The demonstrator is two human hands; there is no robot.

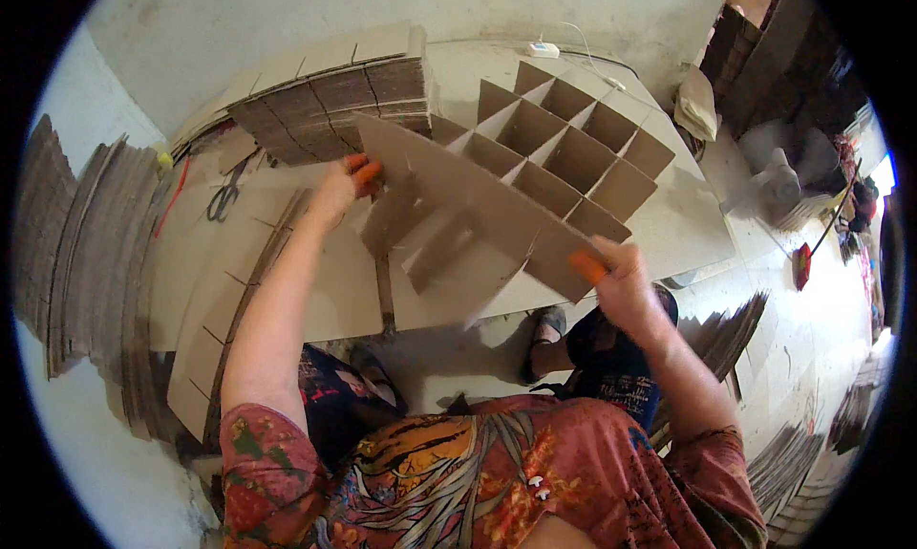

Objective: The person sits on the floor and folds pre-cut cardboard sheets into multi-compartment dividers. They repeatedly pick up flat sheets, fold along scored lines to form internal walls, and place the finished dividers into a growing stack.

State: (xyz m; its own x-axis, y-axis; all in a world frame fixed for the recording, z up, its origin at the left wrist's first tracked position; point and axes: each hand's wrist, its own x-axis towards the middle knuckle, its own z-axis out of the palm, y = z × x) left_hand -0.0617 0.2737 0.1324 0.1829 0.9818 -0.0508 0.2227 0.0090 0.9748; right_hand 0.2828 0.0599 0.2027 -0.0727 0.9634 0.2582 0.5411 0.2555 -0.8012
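Note:
With orange covers on some fingers, both hands hold a long cardboard divider strip over the table. My left hand [350, 188] grips the far left end of the strip [468, 181]. My right hand [616, 272] is closed on its near right end. Cross pieces of cardboard [473, 277] hang below the strip, slightly blurred. Just behind it, an assembled cardboard divider grid [573, 152] with several square cells lies on the table; whether it is joined to the held strip, I cannot tell.
Slotted cardboard sheets [334, 105] stand stacked at the back left of the table [683, 229]. Scissors [224, 200] lie left of my left arm. More cardboard stacks [91, 262] rise at the far left. A white power strip [543, 49] sits by the wall.

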